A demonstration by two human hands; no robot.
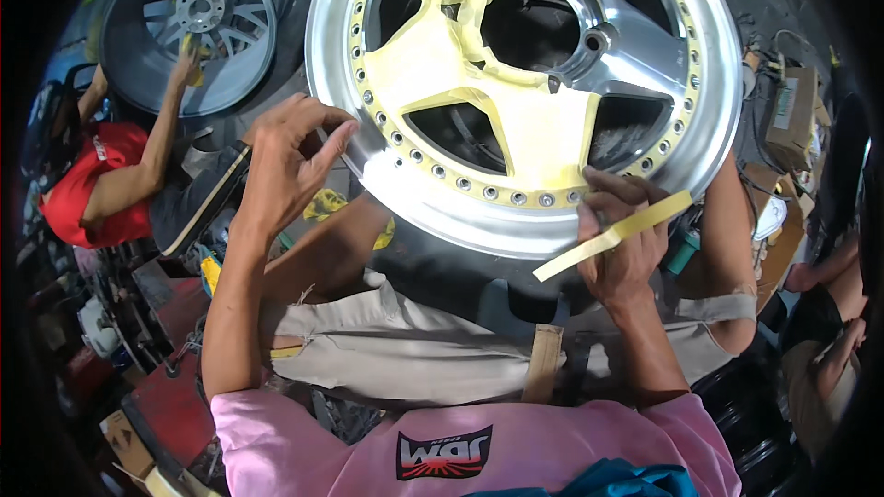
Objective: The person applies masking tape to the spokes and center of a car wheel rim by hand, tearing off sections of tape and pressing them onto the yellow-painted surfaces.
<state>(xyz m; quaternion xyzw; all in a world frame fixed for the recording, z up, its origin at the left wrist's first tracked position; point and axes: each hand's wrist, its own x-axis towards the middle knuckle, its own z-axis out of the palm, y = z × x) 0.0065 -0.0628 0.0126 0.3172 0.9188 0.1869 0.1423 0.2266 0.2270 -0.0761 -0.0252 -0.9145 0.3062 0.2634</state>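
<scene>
A polished silver wheel lies before me, its spokes and hub partly covered with yellow masking tape, with a row of bolts around the ring. My left hand is at the rim's left edge, thumb and bent index finger close together; anything between them is too small to tell. Near the lower right of the bolt ring, my right hand has curled fingers gripping a loose strip of yellow tape, which crosses in front of them.
At left, a co-worker in red touches a grey wheel with a yellow item in hand. Another person sits at far right. Cardboard boxes, cables and a red toolbox surround me.
</scene>
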